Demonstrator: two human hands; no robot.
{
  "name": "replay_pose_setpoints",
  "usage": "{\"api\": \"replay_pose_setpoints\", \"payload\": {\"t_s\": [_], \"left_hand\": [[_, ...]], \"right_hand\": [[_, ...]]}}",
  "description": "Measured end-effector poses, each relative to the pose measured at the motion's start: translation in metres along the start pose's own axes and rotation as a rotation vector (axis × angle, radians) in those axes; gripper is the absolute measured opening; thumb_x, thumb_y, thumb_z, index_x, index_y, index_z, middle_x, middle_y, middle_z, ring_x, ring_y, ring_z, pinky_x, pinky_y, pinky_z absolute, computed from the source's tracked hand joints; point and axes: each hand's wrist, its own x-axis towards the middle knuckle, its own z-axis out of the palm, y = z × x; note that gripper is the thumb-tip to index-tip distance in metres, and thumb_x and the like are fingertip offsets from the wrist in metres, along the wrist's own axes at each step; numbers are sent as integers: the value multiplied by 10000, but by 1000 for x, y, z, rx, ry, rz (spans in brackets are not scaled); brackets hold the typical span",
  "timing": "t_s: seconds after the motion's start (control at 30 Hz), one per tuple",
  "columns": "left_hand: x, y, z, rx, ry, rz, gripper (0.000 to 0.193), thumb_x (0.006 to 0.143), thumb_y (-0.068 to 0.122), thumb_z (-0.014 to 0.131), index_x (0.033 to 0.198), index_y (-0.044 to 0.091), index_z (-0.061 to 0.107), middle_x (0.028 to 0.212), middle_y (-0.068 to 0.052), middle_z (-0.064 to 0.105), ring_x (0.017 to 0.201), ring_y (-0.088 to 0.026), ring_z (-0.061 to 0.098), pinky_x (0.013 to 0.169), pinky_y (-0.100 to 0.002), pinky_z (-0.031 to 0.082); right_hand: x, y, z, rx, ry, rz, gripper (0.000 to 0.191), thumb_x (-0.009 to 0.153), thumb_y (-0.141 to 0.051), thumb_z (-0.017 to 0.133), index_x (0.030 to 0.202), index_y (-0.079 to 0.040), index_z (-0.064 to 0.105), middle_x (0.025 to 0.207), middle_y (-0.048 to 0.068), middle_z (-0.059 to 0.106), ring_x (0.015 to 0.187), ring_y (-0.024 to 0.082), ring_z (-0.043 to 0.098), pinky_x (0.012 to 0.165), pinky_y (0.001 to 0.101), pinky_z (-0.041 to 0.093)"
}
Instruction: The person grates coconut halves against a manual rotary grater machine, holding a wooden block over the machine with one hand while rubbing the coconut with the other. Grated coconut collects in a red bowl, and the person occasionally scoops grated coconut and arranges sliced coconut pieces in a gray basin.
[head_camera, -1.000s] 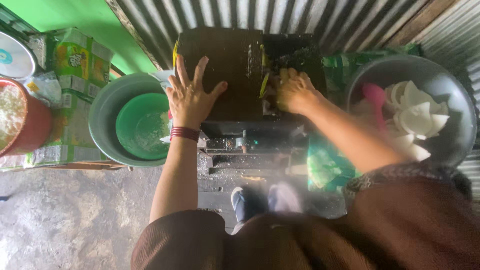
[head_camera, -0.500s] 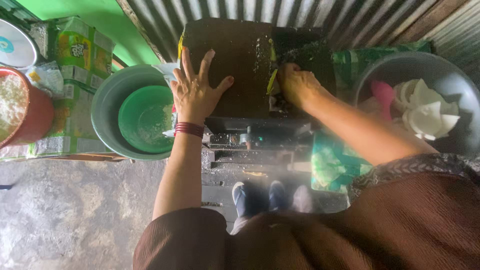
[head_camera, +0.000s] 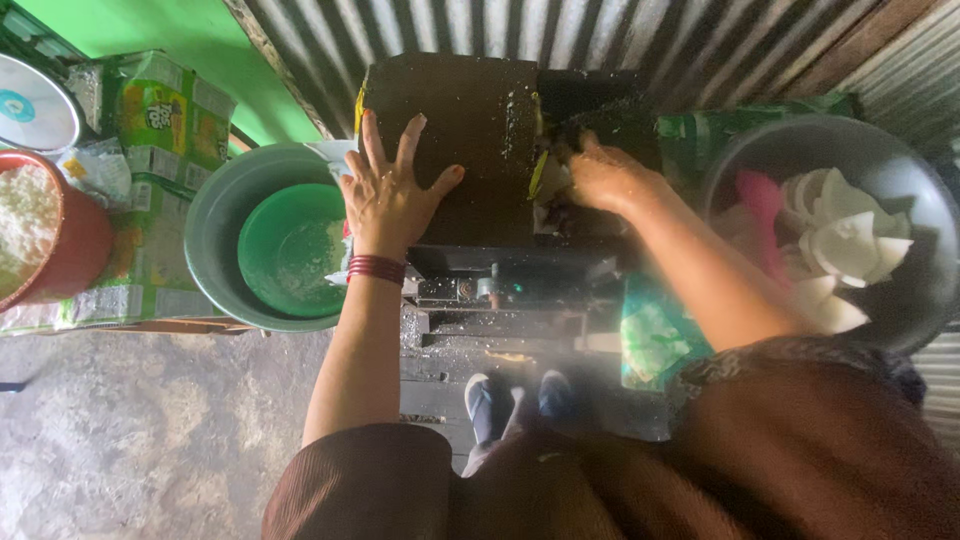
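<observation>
Two hands on one machine, both reaching away from the body. Nearest the camera: brown sleeves and shoes on the step under the machine's metal frame.

Left hand lies flat, fingers spread wide, palm down on the dark cover of the grating machine; it holds nothing, just braces. A red bangle sits at the wrist.

Right hand is curled narrow, pressed into the opening just right of the cover. What it grips is hidden by the fingers; I cannot tell the piece. So the work point lies straight ahead of the right hand, touching it, and to the right of the left hand. Right hand is the nearer one. The cover's long axis runs away from the person.

Right side: grey basin with white coconut pieces, near the right elbow. Left side: grey basin holding a green bowl. Farther left: a red tub of white gratings and green packets.

Far back: corrugated metal wall.
</observation>
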Motion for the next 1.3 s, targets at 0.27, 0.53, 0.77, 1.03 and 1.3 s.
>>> {"api": "replay_pose_setpoints", "payload": {"t_s": [0.27,0.53,0.77,1.03,1.3], "left_hand": [[-2,3,-3,2,-8,-12,796,851,748,696,1498,314,538,1590,-237,357,1061,-411,556,850,-525,485],[-2,2,-4,-19,-19,-4,810,855,752,692,1515,316,516,1592,-253,340,1084,-420,550,866,-523,486],[-2,4,-6,-14,-24,-7,817,864,757,681,1528,314,508,1590,-261,325,1078,-435,541,876,-527,488],[-1,3,-6,-25,-45,-12,816,862,758,670,1521,306,507,1595,-265,325,1052,-428,538,855,-528,488],[0,3,-6,-15,-33,-4,820,854,758,680,1514,301,515,1576,-267,351,1063,-427,547,868,-527,498]], "right_hand": [[10,3,11,689,240,385,159,895,-170,630,1006,-71,684,1142,205,678,995,413,678,853,512,571],[-5,-9,-6,508,286,324,168,819,-112,681,975,-67,722,1247,200,611,1013,388,684,866,492,586],[-9,-17,-26,488,389,313,224,819,-63,676,1030,-30,743,1327,226,587,1026,389,699,866,469,603],[-11,-25,-41,532,189,339,231,844,-51,632,1035,13,747,1310,251,579,1056,407,690,870,474,598],[-1,-31,-35,538,175,349,283,881,-83,630,1135,9,715,1310,241,585,1048,398,702,867,467,605]]}}
